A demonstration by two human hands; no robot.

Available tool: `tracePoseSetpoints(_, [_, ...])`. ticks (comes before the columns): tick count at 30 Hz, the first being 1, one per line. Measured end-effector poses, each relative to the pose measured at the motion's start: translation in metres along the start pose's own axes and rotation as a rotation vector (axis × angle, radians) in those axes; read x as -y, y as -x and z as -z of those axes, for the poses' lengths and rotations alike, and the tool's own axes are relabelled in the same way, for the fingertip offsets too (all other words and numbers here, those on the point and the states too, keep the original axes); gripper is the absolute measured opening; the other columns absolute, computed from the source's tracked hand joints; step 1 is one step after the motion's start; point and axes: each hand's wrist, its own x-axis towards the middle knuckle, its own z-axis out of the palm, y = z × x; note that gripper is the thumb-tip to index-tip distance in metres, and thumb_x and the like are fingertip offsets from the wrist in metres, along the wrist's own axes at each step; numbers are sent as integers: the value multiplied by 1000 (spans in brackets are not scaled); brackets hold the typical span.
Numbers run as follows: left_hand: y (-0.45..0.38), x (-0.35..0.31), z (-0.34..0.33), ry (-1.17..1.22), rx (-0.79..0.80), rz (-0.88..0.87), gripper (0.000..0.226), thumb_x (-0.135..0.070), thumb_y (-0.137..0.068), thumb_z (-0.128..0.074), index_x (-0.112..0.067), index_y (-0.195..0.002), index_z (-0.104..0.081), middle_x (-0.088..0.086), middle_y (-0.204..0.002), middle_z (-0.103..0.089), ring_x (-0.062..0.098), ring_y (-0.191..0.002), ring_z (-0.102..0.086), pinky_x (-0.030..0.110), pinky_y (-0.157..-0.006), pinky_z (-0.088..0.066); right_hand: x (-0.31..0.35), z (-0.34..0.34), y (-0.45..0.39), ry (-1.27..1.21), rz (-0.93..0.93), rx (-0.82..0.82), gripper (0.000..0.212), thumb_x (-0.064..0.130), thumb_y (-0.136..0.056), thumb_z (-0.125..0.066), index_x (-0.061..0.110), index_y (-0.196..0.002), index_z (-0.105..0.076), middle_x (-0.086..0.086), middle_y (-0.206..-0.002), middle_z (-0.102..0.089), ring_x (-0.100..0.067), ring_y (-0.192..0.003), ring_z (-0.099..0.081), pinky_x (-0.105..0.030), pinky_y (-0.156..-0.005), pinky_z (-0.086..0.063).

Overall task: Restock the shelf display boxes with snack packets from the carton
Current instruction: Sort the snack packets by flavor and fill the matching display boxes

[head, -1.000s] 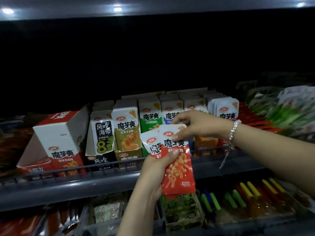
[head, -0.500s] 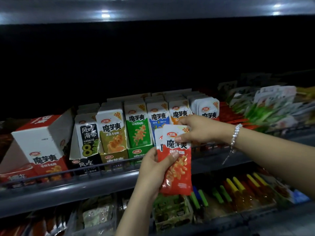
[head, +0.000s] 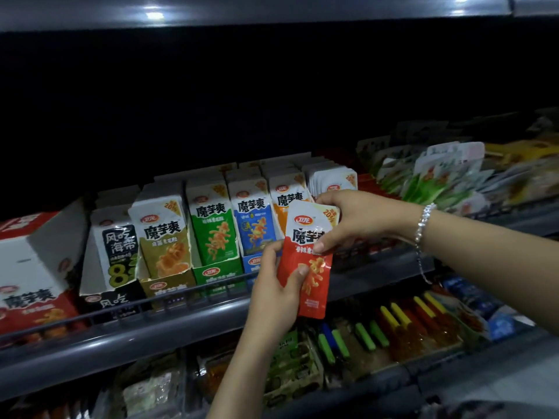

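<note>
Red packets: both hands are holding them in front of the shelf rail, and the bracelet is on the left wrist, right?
Not quite. In the head view both hands, left and right, do hold the red packets in front of the shelf rail, but the bracelet is on the right wrist, not the left.

My left hand (head: 276,293) is raised from below on a bare forearm, thumb up and across the front of the packet (head: 307,261), fingers curled behind it, gripping the lower half. My right hand (head: 360,219) reaches in from the right, arm stretched across and level, thumb pressed on the packet's front, fingers curled over its top edge. Beaded bracelet (head: 423,222) on my right wrist. Both hands are close together, not touching.
</note>
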Motion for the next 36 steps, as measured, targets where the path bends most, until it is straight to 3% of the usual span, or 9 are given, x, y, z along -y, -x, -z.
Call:
tracePoseSetpoints(8, [-13, -17, -40, -65, 14, -47, 27, -26, -92, -60, -43, -104, -43, -24, -102, -55, -18, -85, -57, 7, -66, -48, -10, 35, 9, -57, -32, 15, 32, 10, -75, -77, 21, -97, -56, -2, -83, -69, -3, -51, -63, -18, -42, -47])
tracePoseSetpoints(10, [-15, -16, -46, -231, -14, -107, 35, -37, -92, -59, -40, -123, -43, -20, -115, -53, -11, -103, -53, 12, -85, -47, -12, 44, 8, 16, -1, -100, 28, 10, -74, -78, 19, -89, -57, -7, -84, -69, -8, -56, -64, -19, -44, -50])
tracePoseSetpoints(12, [-19, -10, -48, -468, -79, -252, 51, -41, -93, -53, -30, -140, -37, -18, -129, -41, -5, -122, -33, 22, -106, -28, -15, 58, 5, 119, 16, -261, 31, 12, -72, -79, 19, -92, -56, -1, -78, -65, -9, -57, -63, -17, -43, -48])
tracePoseSetpoints(16, [-25, -1, -50, -796, -11, -290, 58, -41, -99, -38, -27, -152, -18, -12, -157, -16, -1, -142, 0, 31, -115, 7, -19, 82, 0, 187, 81, -494, 28, 14, -77, -76, 23, -79, -50, 6, -72, -55, -10, -58, -57, -10, -40, -38])
tracePoseSetpoints(23, [-27, 5, -52, -1023, 127, -284, 58, -44, -102, -25, -32, -152, 1, -15, -157, 15, -1, -138, 23, 36, -109, 29, -23, 76, -23, 263, 101, -407, 30, 18, -74, -79, 24, -70, -50, 10, -69, -56, -6, -61, -55, -12, -46, -38])
tracePoseSetpoints(26, [-29, 10, -51, -1031, 98, -316, 56, -46, -99, -20, -31, -152, -11, -14, -159, 4, 6, -146, 5, 36, -111, 24, -29, 61, -32, 362, 73, -340, 28, 21, -74, -79, 23, -78, -52, 14, -72, -53, -6, -66, -52, -15, -52, -35])
tracePoseSetpoints(29, [-28, 10, -49, -965, 58, -359, 62, -44, -88, -21, -24, -144, -41, -6, -155, -28, 13, -143, -25, 36, -112, 13, -41, 45, -39, 478, 44, -323, 43, 25, -75, -78, 19, -113, -59, 2, -105, -60, -17, -98, -55, -24, -75, -40])
tracePoseSetpoints(31, [-27, 9, -49, -967, 63, -368, 58, -41, -91, -25, -23, -144, -40, -5, -156, -27, 13, -144, -23, 34, -111, 15, -52, 34, -43, 563, 78, -387, 66, 26, -76, -76, 18, -134, -45, -3, -125, -47, -20, -118, -42, -28, -93, -37])
tracePoseSetpoints(36, [-27, 9, -48, -970, 65, -377, 54, -34, -100, -35, -29, -151, -20, -12, -160, -5, 5, -147, -2, 33, -110, 23, -71, 23, -42, 575, 232, -527, 76, 28, -79, -73, 30, -144, -34, -1, -148, -30, -21, -136, -22, -35, -109, -27])
